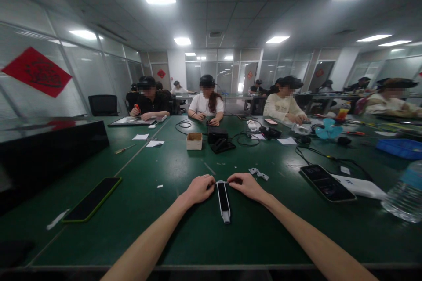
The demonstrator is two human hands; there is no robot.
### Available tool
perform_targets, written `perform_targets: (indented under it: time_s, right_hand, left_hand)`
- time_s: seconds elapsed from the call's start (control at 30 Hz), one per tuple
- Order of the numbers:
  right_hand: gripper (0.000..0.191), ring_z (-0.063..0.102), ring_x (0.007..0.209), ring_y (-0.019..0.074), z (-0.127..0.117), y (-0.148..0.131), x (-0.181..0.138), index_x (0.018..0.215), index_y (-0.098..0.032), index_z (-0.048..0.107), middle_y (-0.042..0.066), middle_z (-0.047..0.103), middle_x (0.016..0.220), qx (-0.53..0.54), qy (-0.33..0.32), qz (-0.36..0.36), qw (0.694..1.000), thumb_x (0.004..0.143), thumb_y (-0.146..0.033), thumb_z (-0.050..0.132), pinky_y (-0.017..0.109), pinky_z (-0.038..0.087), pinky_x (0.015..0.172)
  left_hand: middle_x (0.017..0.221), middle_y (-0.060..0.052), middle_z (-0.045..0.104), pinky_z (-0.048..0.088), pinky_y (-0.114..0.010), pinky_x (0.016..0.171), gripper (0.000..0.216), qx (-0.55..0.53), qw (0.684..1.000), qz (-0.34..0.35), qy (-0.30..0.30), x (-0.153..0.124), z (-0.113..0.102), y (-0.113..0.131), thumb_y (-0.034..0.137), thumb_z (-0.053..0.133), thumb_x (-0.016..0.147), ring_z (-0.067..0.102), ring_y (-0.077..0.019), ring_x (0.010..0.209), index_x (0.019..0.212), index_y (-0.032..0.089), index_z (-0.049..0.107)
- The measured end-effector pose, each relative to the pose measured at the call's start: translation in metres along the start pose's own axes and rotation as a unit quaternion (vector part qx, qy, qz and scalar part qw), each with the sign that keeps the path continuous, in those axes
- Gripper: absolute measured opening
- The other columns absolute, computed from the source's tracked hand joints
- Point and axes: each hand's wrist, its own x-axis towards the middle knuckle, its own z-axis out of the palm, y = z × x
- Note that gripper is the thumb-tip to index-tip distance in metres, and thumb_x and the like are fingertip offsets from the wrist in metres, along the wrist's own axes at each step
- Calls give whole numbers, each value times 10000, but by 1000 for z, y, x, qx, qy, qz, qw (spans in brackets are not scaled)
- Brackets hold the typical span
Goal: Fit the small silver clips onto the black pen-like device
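Note:
A narrow device (224,199) with a black middle and a whitish frame lies on the green table, its long side pointing towards me. Its near end tapers to a small pale tip. My left hand (200,188) is closed at the left of its far end, with fingertips curled against it. From the right, my right hand (246,185) pinches the far end's other corner, where a small dark bit shows at the fingertips. The exact grip of both hands is partly hidden by the fingers. Small white pieces (259,174) lie just beyond my right hand.
A green-edged phone (92,199) lies left; a black phone (327,183), white power bank (359,186) and water bottle (405,193) stand or lie right. Ahead are a small box (194,141) and black case (217,135). Several people sit across the table, near a blue fan (329,129).

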Motion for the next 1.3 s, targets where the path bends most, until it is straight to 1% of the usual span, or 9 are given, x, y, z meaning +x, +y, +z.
perform_targets:
  time_s: [0.2, 0.37, 0.5, 0.6, 0.73, 0.87, 1.03, 1.3]
  right_hand:
    - [209, 609, 782, 149, 4, 9, 1, 936, -184, 673, 24, 681, 887, -3, 6, -4, 1000, 804, -290, 550, 272, 469, 719]
    - [208, 610, 800, 147, 6, 14, 2, 947, -182, 660, 24, 677, 901, 17, 13, -15, 1000, 802, -291, 557, 274, 470, 745]
    - [205, 607, 771, 144, 5, 11, 2, 905, -180, 668, 22, 676, 865, 5, 6, -4, 1000, 807, -313, 548, 271, 471, 723]
    - [208, 606, 748, 146, 5, 7, 2, 883, -173, 671, 24, 676, 837, 4, 13, 5, 1000, 794, -324, 561, 265, 471, 700]
    - [200, 612, 744, 152, 6, 3, 1, 859, -172, 679, 28, 683, 822, 4, 26, 4, 1000, 788, -318, 563, 269, 473, 709]
    - [206, 617, 764, 153, 7, 4, 0, 889, -182, 681, 25, 685, 852, 3, 27, -9, 1000, 800, -315, 552, 267, 478, 715]
    - [198, 617, 759, 154, 9, 6, 1, 883, -188, 684, 21, 688, 841, -5, 36, -17, 999, 804, -314, 554, 268, 473, 716]
    - [187, 605, 722, 137, 16, 6, 3, 933, -186, 654, 12, 682, 841, -6, 37, -28, 999, 813, -282, 548, 250, 465, 666]
  left_hand:
    - [853, -28, 576, 406, -257, 662, 143, 3, 1000, 1, 0, 1, 1, 0, 240, 439, 859, 534, -152, 745, 905, 182, 561]
    - [842, -22, 572, 409, -257, 667, 135, 8, 1000, -5, -1, 1, 2, -1, 244, 443, 864, 534, -148, 744, 892, 181, 560]
    - [846, -28, 574, 411, -258, 665, 157, 4, 1000, -2, -2, 0, 1, -1, 258, 432, 864, 535, -154, 752, 896, 180, 565]
    - [838, -26, 576, 413, -257, 663, 151, 4, 1000, -2, 0, 0, 1, -1, 250, 436, 857, 535, -153, 746, 889, 183, 567]
    - [842, -30, 584, 412, -254, 666, 150, 13, 1000, -4, 1, 0, 2, 0, 223, 433, 846, 539, -153, 748, 899, 185, 568]
    - [842, -29, 582, 408, -257, 661, 147, 19, 1000, -4, 1, 1, 3, -1, 223, 435, 845, 539, -154, 745, 895, 184, 568]
    - [851, -23, 577, 405, -255, 666, 127, 14, 1000, 1, 7, 1, 4, -3, 226, 447, 854, 537, -149, 752, 896, 188, 560]
    - [851, -31, 581, 404, -261, 671, 146, 14, 1000, -8, -3, 1, 3, -2, 228, 441, 848, 533, -155, 748, 904, 181, 568]
